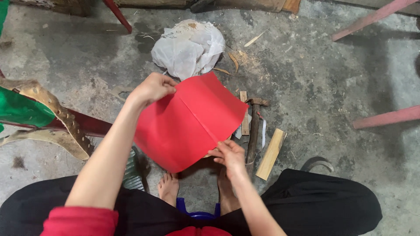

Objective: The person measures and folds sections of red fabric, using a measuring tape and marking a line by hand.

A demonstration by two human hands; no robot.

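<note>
Both hands, left hand (pixel 152 88) and right hand (pixel 228 154), pinch a smooth, creased red paper sheet (pixel 188 122), fingers seemingly closed on its edges.

Red paper sheet (pixel 188 124); white crumpled bag (pixel 188 46)

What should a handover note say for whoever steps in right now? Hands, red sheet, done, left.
Left hand: pinches the far upper corner of the red paper sheet.
Right hand: pinches the near lower edge.
Sheet: held in the air above the concrete floor, one straight crease across its middle.
Nearby on the floor: hammer, wooden block, crumpled white bag.
Done: one crease, sheet opened out.
Left: no cuts or further folds visible.
</note>
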